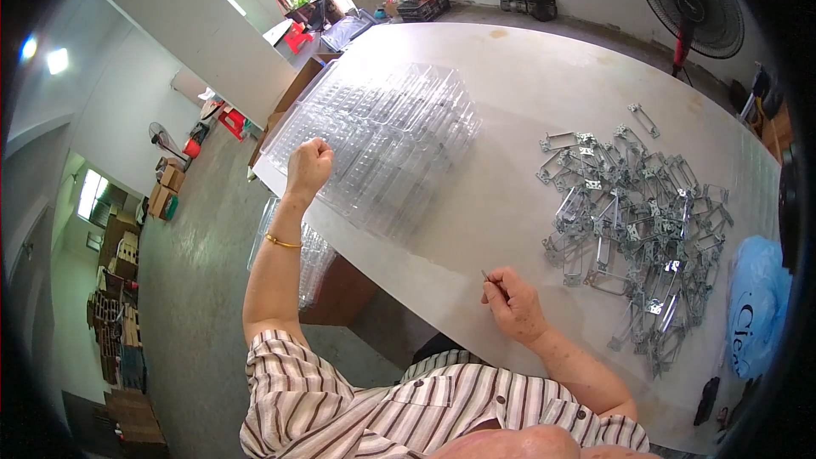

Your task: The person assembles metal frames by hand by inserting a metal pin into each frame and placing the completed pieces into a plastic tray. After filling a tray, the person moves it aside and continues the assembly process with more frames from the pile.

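Note:
My left hand (309, 167) is closed over the left edge of a stack of clear plastic trays (382, 136); what its fingers hold, if anything, is hidden. A yellow bangle (283, 243) circles that wrist. Near the table's front edge, my right hand (513, 303) is closed, with the tip of a small thin dark object (485, 274) poking out between thumb and fingers. To the right of this hand lies a loose pile of metal brackets (637, 229).
The white table (544, 68) has a blue plastic bag (756, 306) at its right edge. A black fan (690, 2) stands behind it. Brown cardboard (340, 291) and more clear trays (314, 265) sit below the table's left edge.

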